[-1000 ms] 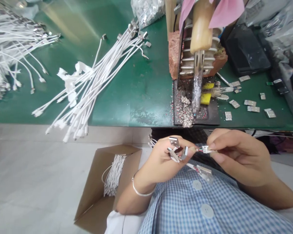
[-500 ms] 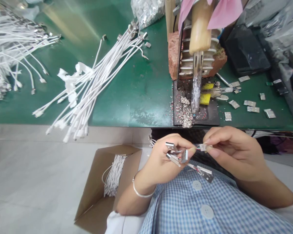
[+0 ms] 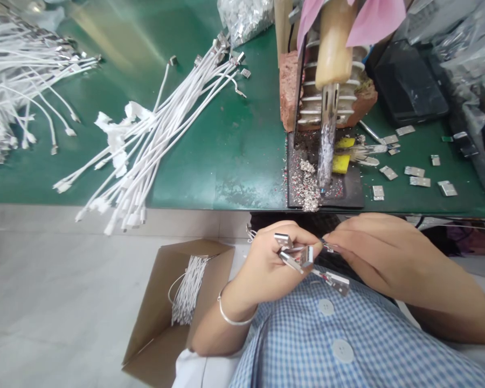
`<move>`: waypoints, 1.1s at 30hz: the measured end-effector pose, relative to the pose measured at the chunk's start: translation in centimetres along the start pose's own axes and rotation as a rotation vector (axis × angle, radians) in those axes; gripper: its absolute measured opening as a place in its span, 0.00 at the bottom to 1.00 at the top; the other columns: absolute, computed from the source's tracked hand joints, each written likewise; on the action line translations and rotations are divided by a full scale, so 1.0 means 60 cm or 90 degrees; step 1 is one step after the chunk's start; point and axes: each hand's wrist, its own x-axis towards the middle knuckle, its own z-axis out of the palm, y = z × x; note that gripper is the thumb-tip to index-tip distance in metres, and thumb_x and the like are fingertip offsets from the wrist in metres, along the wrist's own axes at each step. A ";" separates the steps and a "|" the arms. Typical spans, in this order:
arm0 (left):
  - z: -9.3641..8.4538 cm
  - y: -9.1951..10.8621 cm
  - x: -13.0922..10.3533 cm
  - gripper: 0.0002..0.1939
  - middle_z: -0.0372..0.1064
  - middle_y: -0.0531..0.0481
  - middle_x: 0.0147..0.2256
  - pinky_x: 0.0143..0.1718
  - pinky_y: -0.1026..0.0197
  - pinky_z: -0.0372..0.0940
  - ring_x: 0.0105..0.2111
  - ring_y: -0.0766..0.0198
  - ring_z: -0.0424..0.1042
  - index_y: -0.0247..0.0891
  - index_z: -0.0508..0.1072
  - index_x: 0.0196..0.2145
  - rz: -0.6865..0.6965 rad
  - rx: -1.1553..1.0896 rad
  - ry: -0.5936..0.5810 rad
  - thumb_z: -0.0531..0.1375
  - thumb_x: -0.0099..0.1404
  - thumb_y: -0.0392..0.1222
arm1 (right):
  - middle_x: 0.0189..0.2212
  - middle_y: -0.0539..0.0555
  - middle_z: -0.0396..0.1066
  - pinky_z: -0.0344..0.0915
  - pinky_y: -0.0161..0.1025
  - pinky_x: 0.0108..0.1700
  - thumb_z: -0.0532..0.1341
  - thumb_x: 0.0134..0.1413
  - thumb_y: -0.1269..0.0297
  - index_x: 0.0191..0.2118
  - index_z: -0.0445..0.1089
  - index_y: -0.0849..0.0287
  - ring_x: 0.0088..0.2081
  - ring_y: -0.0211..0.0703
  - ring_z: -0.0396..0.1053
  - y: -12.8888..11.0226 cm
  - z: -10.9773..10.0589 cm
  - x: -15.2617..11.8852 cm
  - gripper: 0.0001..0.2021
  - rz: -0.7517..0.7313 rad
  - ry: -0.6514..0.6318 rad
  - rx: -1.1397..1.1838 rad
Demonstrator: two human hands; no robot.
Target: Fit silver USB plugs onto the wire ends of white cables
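My left hand (image 3: pixel 278 264) is closed around several white cables whose metal USB plugs (image 3: pixel 307 256) stick out past the fingers; one plug (image 3: pixel 338 282) hangs lower, over the checked apron. Between the fingertips of both hands sits another small metal USB plug (image 3: pixel 328 247), joined to a wire that my left thumb and finger pinch. My right hand (image 3: pixel 382 256) is closed on that plug, its back turned up so that most of the plug is hidden. Both hands are just off the table's front edge, below the soldering iron (image 3: pixel 326 134).
A cardboard box (image 3: pixel 145 328) with white cables stands on the floor at left. Bundled white cables (image 3: pixel 161 140) lie across the green table (image 3: pixel 226 183). Solder crumbs (image 3: pixel 307 186) cover a dark plate under the iron; loose metal plugs (image 3: pixel 420 181) lie to its right.
My right hand has rolled over, back upward, and shifted slightly left, covering more of the small plug. My left hand stays nearly in place with its cables.
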 end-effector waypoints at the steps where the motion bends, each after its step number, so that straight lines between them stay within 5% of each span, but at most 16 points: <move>1: 0.000 0.000 0.001 0.08 0.67 0.54 0.23 0.28 0.65 0.61 0.23 0.70 0.63 0.37 0.73 0.26 -0.001 0.003 0.002 0.60 0.59 0.27 | 0.28 0.55 0.75 0.64 0.43 0.27 0.54 0.62 0.74 0.35 0.69 0.60 0.26 0.44 0.71 -0.001 0.002 0.001 0.08 0.007 -0.002 0.003; 6: -0.003 0.006 0.004 0.09 0.67 0.56 0.23 0.27 0.66 0.61 0.23 0.71 0.62 0.37 0.72 0.25 0.012 0.013 0.026 0.60 0.61 0.28 | 0.27 0.51 0.73 0.64 0.40 0.28 0.58 0.61 0.73 0.34 0.70 0.59 0.27 0.40 0.70 -0.002 0.008 0.005 0.06 0.079 0.081 0.069; 12: -0.009 0.004 0.013 0.07 0.68 0.55 0.24 0.28 0.66 0.63 0.24 0.71 0.66 0.37 0.73 0.28 0.049 0.018 0.082 0.62 0.64 0.31 | 0.29 0.49 0.72 0.66 0.37 0.31 0.61 0.57 0.79 0.41 0.74 0.57 0.29 0.37 0.69 -0.005 0.010 0.002 0.11 0.212 0.331 0.232; 18: -0.016 -0.007 0.026 0.07 0.71 0.54 0.25 0.29 0.64 0.64 0.24 0.70 0.67 0.38 0.73 0.28 0.084 0.053 0.080 0.62 0.65 0.32 | 0.26 0.47 0.69 0.64 0.34 0.24 0.63 0.55 0.77 0.37 0.69 0.56 0.25 0.36 0.68 -0.009 0.038 0.016 0.08 0.208 0.316 0.260; 24: -0.014 -0.005 0.039 0.06 0.71 0.54 0.25 0.29 0.64 0.66 0.26 0.69 0.69 0.38 0.74 0.29 0.059 0.049 0.124 0.61 0.64 0.32 | 0.34 0.52 0.71 0.71 0.42 0.36 0.64 0.52 0.76 0.34 0.67 0.55 0.36 0.43 0.73 -0.001 0.042 0.033 0.09 0.177 0.389 0.202; 33: -0.010 -0.001 0.051 0.06 0.70 0.53 0.25 0.26 0.65 0.63 0.25 0.69 0.68 0.38 0.74 0.29 0.040 0.036 0.169 0.61 0.64 0.35 | 0.34 0.52 0.73 0.72 0.44 0.38 0.64 0.51 0.77 0.31 0.67 0.56 0.37 0.43 0.73 0.005 0.041 0.041 0.09 0.176 0.406 0.173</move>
